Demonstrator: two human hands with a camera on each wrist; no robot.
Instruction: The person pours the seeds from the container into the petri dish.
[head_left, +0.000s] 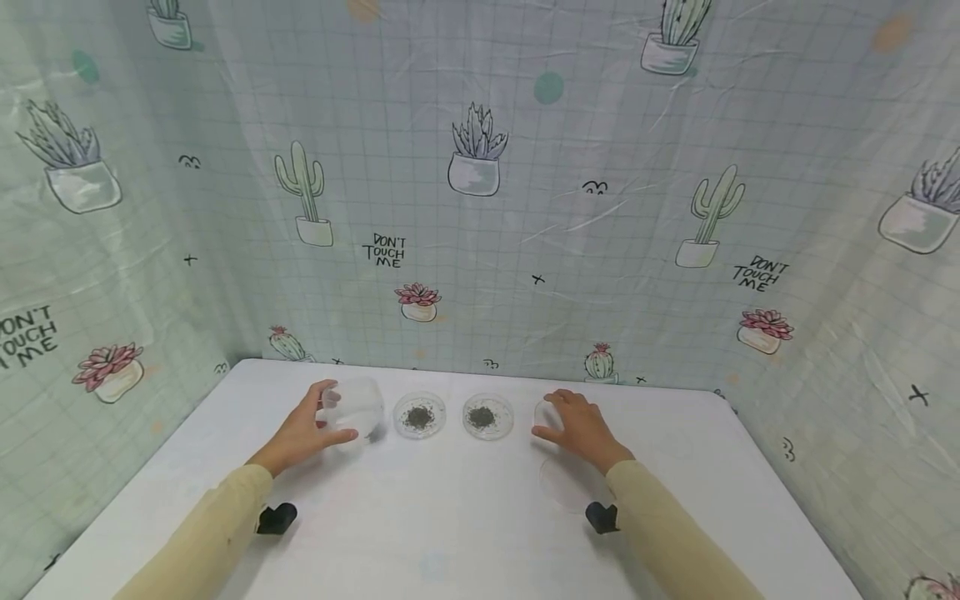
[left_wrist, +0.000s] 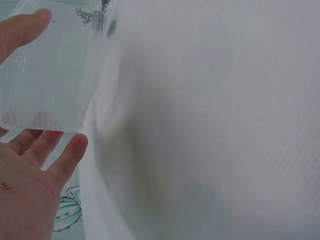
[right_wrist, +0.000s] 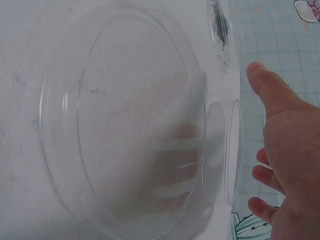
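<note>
My left hand (head_left: pixel 300 429) grips a clear plastic container (head_left: pixel 358 407) from its left side, thumb on one side and fingers on the other. In the left wrist view the container (left_wrist: pixel 45 80) shows between thumb and fingertips, with dark specks at its upper edge. Two clear petri dishes, the left one (head_left: pixel 420 417) and the middle one (head_left: pixel 487 417), each hold a small heap of dark granules. Beside a third clear dish (right_wrist: pixel 232 150), my right hand (head_left: pixel 581 427) has its fingers loosely bent, held above the table. A large clear round lid or dish (right_wrist: pixel 65 140) lies nearer to me.
The white table (head_left: pixel 435 517) has its back edge against a hanging curtain (head_left: pixel 480 233) printed with potted cacti. More of the curtain flanks both sides. A black mount is strapped at each wrist, under the sleeves.
</note>
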